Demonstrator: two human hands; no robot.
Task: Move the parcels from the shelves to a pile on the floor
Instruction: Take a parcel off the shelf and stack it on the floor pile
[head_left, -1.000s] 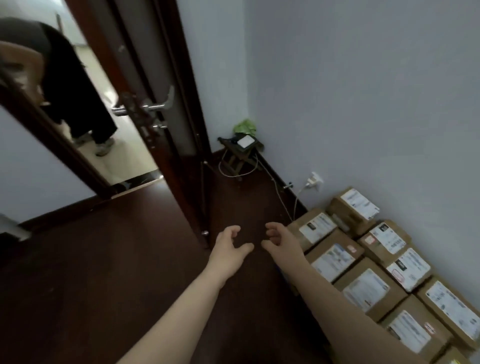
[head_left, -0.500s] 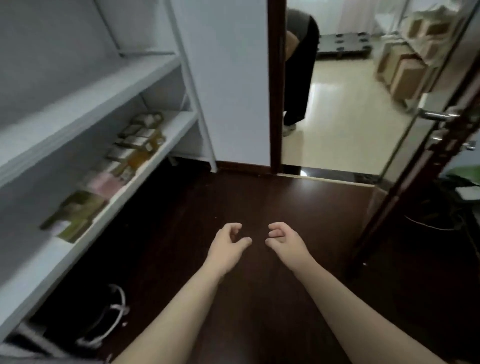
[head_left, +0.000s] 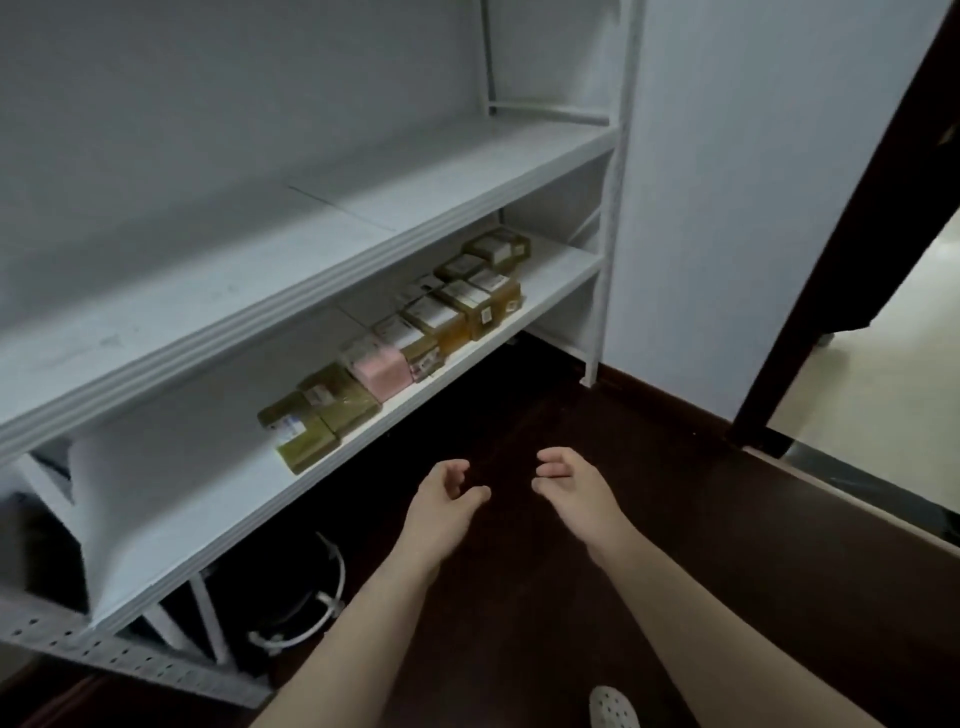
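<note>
View swings round: 1 s ago it faces the box pile by the wall, 0.5 s ago the doorway, now the white shelf unit (head_left: 608, 218). Parcels (head_left: 415, 338) on the lower shelf (head_left: 556, 275) shift from far left toward frame centre. Doorway (head_left: 883, 415) slides to the right edge; the person in it & the pile drop out of view. Left hand (head_left: 441, 499) & right hand (head_left: 576, 493) now hang near the lower shelf's front edge. A shoe (head_left: 613, 709) shows at bottom.
</note>
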